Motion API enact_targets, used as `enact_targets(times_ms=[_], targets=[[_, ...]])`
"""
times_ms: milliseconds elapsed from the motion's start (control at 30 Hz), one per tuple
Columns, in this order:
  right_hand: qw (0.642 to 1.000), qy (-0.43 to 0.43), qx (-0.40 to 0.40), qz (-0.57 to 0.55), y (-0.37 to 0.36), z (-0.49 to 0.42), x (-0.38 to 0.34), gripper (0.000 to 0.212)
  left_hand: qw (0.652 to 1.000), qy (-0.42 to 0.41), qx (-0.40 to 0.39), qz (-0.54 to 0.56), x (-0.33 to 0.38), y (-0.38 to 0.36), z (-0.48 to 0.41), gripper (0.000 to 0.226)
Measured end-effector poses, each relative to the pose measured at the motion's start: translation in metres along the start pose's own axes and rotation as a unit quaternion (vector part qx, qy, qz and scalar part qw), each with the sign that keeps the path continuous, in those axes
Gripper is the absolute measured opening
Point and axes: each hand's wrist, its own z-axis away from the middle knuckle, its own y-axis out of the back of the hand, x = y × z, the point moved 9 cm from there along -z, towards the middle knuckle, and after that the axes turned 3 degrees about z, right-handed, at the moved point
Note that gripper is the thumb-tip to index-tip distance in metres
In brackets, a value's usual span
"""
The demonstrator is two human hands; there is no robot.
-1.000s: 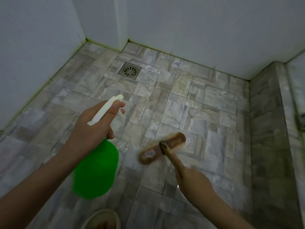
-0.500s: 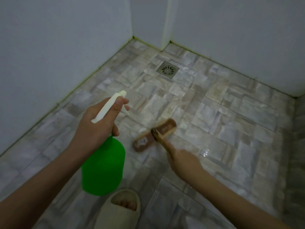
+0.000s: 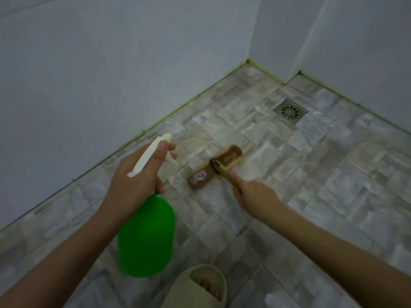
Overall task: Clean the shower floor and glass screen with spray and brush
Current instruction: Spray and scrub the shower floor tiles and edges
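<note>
My left hand (image 3: pixel 135 181) grips the white trigger head of a green spray bottle (image 3: pixel 145 237), which hangs below the hand above the floor, nozzle toward the left wall. My right hand (image 3: pixel 254 195) holds the wooden handle of a brown scrub brush (image 3: pixel 214 166). The brush head rests flat on the grey stone-pattern shower floor (image 3: pixel 311 174), just right of the bottle's nozzle. No glass screen is in view.
A metal floor drain (image 3: pixel 290 111) sits in the far corner area. White walls (image 3: pixel 111 74) close the floor on the left and behind, with a yellowish joint at their base. My foot in a beige slipper (image 3: pixel 200 287) stands at the bottom centre.
The view has swung left, toward the left wall. The brush has travelled across the floor toward that wall, and my slippered foot has come further into view. Both grips are unchanged.
</note>
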Motion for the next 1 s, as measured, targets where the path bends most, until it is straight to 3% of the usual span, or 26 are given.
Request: enact_targets(times_ms=[133, 233, 400, 467, 567, 667, 767, 833, 933, 1000], targets=[[0.998, 0.004, 0.051, 0.021, 0.038, -0.110, 0.013, 0.051, 1.000, 0.005, 0.012, -0.009, -0.008, 0.015, -0.010, 0.032], [0.995, -0.027, 0.092, -0.041, 0.065, -0.162, 0.020, 0.059, 0.999, 0.003, 0.031, 0.013, -0.010, 0.022, -0.025, 0.031], [0.991, 0.110, 0.025, 0.078, 0.045, -0.157, -0.009, 0.049, 0.999, 0.007, 0.046, 0.025, -0.012, 0.025, -0.051, 0.024], [0.992, 0.065, 0.054, 0.090, 0.061, -0.178, 0.020, 0.046, 0.998, 0.005, 0.048, 0.031, -0.010, 0.027, -0.060, 0.024], [0.994, -0.011, 0.109, 0.012, 0.083, -0.206, 0.045, 0.054, 0.998, 0.005, 0.053, 0.036, -0.009, 0.026, -0.074, 0.031], [0.997, 0.055, 0.054, 0.001, 0.058, -0.192, 0.001, 0.054, 0.999, 0.008, 0.041, 0.025, -0.014, 0.022, -0.085, 0.038], [0.986, 0.145, 0.022, 0.083, 0.047, -0.180, -0.018, 0.049, 0.999, 0.016, 0.035, 0.012, -0.020, 0.020, -0.093, 0.039], [0.989, 0.078, 0.063, 0.105, 0.068, -0.213, 0.016, 0.045, 0.999, 0.013, 0.038, 0.012, -0.018, 0.019, -0.095, 0.034], [0.990, -0.080, 0.115, 0.008, 0.109, -0.252, 0.074, 0.057, 0.999, 0.006, 0.034, 0.003, -0.013, 0.018, -0.095, 0.036], [0.991, -0.078, 0.111, 0.001, 0.109, -0.252, 0.066, 0.062, 1.000, -0.003, 0.029, 0.001, -0.011, 0.018, -0.098, 0.036]])
